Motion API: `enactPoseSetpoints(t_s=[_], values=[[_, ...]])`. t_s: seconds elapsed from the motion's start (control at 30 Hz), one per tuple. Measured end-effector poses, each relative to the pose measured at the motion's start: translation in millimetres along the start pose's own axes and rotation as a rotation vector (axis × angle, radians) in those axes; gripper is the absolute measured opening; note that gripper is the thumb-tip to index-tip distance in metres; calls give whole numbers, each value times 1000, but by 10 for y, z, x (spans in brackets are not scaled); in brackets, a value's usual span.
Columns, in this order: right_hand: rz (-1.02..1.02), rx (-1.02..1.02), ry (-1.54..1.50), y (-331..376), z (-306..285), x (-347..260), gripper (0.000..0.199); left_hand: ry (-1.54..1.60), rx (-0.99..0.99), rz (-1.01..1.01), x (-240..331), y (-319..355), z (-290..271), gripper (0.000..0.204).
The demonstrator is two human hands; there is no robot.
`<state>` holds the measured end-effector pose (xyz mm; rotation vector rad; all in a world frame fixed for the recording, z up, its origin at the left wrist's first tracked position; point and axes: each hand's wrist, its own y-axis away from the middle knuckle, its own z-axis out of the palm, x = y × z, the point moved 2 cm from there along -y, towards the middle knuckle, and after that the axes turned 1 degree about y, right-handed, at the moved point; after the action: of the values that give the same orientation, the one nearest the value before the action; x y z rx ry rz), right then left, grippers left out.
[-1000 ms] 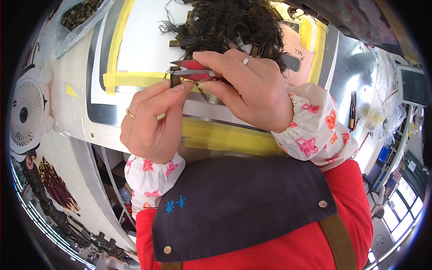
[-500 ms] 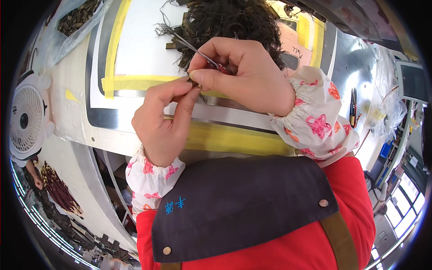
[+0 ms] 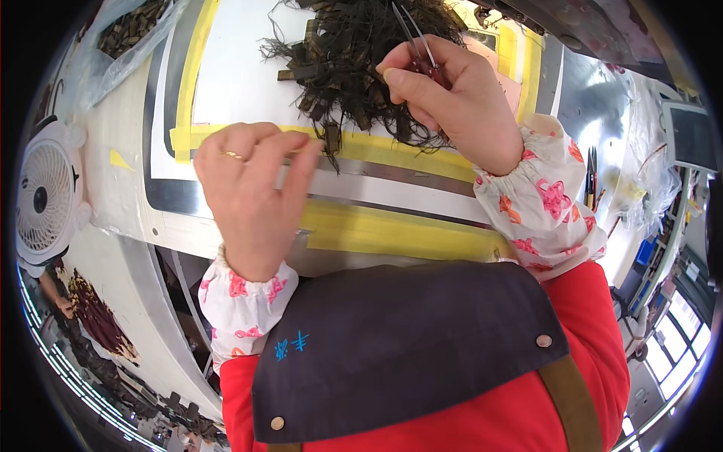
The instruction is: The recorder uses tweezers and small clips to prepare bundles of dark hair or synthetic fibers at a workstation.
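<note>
Beyond left hand (image 3: 252, 177) and right hand (image 3: 468, 96), heap of dark frayed strips (image 3: 346, 64). Hands apart: right clasps red-handled snips (image 3: 432, 71), blades over the heap; left near the heap's closer edge, too blurred to tell if it pinches anything.

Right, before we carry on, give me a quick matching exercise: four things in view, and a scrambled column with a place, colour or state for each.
Things:
1. Red-handled snips
2. Frayed strips
3. Fan
4. Left hand

Descriptions:
A. White, at the far left of the picture
B. Wearing a gold ring
C. Held in the right hand, pointing away from the person
D. Dark, in a tangled heap

Pairs: 1-C, 2-D, 3-A, 4-B
</note>
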<state>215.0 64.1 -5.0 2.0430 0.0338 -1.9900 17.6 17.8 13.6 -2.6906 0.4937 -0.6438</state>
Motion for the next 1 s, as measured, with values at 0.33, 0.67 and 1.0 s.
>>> enactPoseSetpoints(t_s=[0.33,0.67,1.0], values=[[-429,-117,235,57,192,37,21,91,-165,-20,67,-4,202,11],[-368,-272,577,119,41,-1,17,840,-166,-464,-88,127,-68,10],[-406,-236,341,139,417,-84,19,845,-66,-402,-86,99,-26,8]])
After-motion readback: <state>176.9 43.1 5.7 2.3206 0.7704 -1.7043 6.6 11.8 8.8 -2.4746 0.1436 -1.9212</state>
